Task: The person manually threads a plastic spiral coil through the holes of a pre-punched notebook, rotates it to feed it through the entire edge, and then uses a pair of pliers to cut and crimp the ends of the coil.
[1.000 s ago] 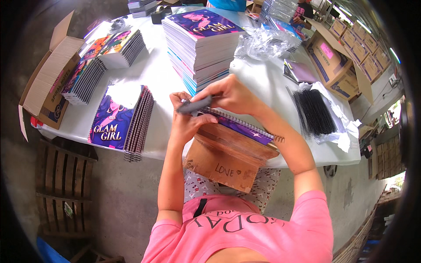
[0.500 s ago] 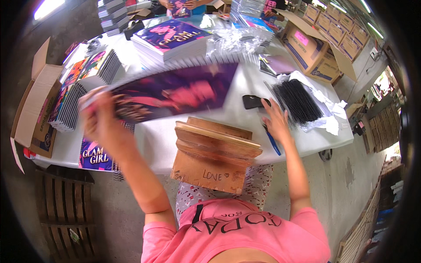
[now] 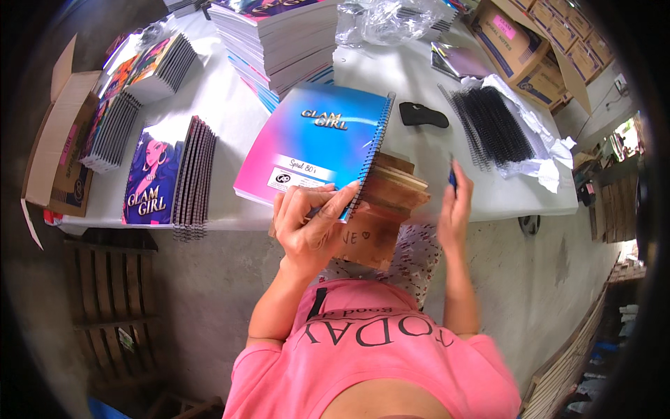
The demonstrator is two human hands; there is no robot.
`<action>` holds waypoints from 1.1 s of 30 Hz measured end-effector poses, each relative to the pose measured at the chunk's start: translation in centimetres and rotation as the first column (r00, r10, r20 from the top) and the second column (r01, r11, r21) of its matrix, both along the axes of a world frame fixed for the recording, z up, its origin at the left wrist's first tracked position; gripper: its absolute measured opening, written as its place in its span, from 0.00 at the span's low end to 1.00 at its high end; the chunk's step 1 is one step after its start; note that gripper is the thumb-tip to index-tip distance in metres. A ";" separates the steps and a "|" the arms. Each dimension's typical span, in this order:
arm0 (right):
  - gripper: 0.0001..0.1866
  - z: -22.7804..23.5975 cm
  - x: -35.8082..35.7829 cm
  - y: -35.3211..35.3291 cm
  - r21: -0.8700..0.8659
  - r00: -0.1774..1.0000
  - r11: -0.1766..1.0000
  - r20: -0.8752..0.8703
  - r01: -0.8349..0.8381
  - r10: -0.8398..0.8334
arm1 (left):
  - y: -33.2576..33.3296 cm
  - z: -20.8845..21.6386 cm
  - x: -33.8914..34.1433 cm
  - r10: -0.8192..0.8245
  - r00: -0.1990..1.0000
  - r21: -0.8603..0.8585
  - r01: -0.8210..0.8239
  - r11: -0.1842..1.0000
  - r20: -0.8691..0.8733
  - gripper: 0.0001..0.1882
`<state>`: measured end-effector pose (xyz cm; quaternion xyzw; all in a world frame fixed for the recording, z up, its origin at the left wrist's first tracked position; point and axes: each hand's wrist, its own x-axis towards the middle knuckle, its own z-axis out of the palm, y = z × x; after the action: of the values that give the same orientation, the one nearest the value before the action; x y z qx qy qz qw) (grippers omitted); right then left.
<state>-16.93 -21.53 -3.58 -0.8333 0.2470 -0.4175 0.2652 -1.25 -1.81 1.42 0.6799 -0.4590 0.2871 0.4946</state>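
My left hand (image 3: 307, 216) grips the lower edge of a spiral notebook (image 3: 314, 146) with a blue-to-pink cover and a white label. Its black coil runs along the right side, its lower end at my fingertips. Partly hidden behind the notebook is a stepped wooden stand (image 3: 394, 199) at the table's front edge. To the right of it, my right hand (image 3: 456, 209), somewhat blurred, is closed around a slim blue tool (image 3: 452, 176); its exact kind does not show. Farther back on the table lies a flat black piece (image 3: 423, 115).
Finished notebooks (image 3: 155, 178) and an open carton (image 3: 63, 150) are at left. A tall stack of notebook blocks (image 3: 286, 49) rises behind. Black plastic coils (image 3: 492, 126) lie on white wrapping at right, below another carton (image 3: 513, 42). A wooden pallet (image 3: 112, 300) sits on the floor.
My left hand has brought the notebook from the left to in front of the wooden stand, its blue-pink cover now showing. My right hand has picked up the blue tool from the table.
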 end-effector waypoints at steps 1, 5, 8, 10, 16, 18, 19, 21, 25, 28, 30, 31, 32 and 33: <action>0.22 1.1 0.0 1.7 0.065 0.987 0.997 0.158 -0.027 0.016 | -0.2 0.3 0.1 0.006 1.000 0.005 -0.006 1.000 0.013 0.24; 0.19 7.6 0.1 8.8 -0.139 0.953 0.943 -0.019 -0.301 0.301 | 0.1 0.4 -0.1 0.025 1.000 0.030 -0.025 0.999 -0.002 0.25; 0.20 7.7 0.5 10.0 -0.122 0.956 0.950 -0.092 -0.288 0.278 | -0.4 0.7 -0.6 0.006 1.000 0.003 -0.006 1.000 -0.026 0.25; 0.20 7.8 0.7 10.1 -0.125 0.954 0.947 -0.093 -0.295 0.285 | -0.5 0.7 -0.7 -0.010 0.999 -0.005 0.010 1.000 -0.049 0.26; 0.21 7.4 1.1 10.2 -0.103 0.930 0.927 -0.114 -0.360 0.348 | -0.5 0.5 -0.7 -0.021 0.998 -0.013 0.020 1.000 -0.058 0.30; 0.20 6.6 1.0 10.4 0.036 0.900 0.902 -0.052 -0.431 0.432 | -0.8 -0.3 -0.6 -0.031 0.999 -0.066 0.028 0.997 -0.039 0.32; 0.20 6.4 1.3 10.0 0.085 0.847 0.843 0.041 -0.531 0.530 | -0.9 -0.5 -0.6 -0.032 0.999 -0.078 0.029 0.997 -0.035 0.32; 0.20 5.9 0.5 9.7 0.709 0.666 0.188 0.489 -0.679 0.563 | -0.9 -0.8 -0.5 -0.038 0.999 -0.094 0.035 0.995 -0.026 0.31; 0.21 5.3 0.4 10.2 0.730 0.618 -0.093 0.633 -0.677 0.466 | -1.1 -1.1 -0.9 -0.058 0.996 -0.182 0.046 0.982 -0.062 0.29; 0.19 6.4 0.2 9.6 0.521 0.799 0.626 0.214 -0.580 0.562 | -0.4 -0.2 -0.7 -0.008 0.994 -0.210 -0.016 0.978 -0.112 0.27; 0.20 5.0 -0.4 7.8 0.240 0.853 0.827 0.265 -0.509 0.449 | 0.2 0.5 0.5 -0.011 0.992 -0.381 -0.037 0.924 -0.124 0.22; 0.19 4.6 -1.1 6.6 0.172 0.891 0.897 0.292 -0.406 0.348 | 0.4 1.1 1.1 -0.032 0.988 -0.450 -0.039 0.892 -0.150 0.21; 0.18 4.7 -1.6 5.0 0.049 0.959 0.965 0.131 -0.258 0.250 | 0.9 1.5 1.5 -0.047 0.985 -0.516 -0.046 0.855 -0.166 0.20; 0.18 4.9 -1.7 3.2 -0.106 0.992 0.986 -0.006 -0.127 0.127 | 1.8 1.5 1.9 -0.221 0.938 -0.599 0.019 0.801 -0.266 0.20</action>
<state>-18.67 -18.28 1.33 -0.8602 0.1709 -0.4125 0.2464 0.66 -0.05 2.88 0.5002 -0.3031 0.2672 0.7659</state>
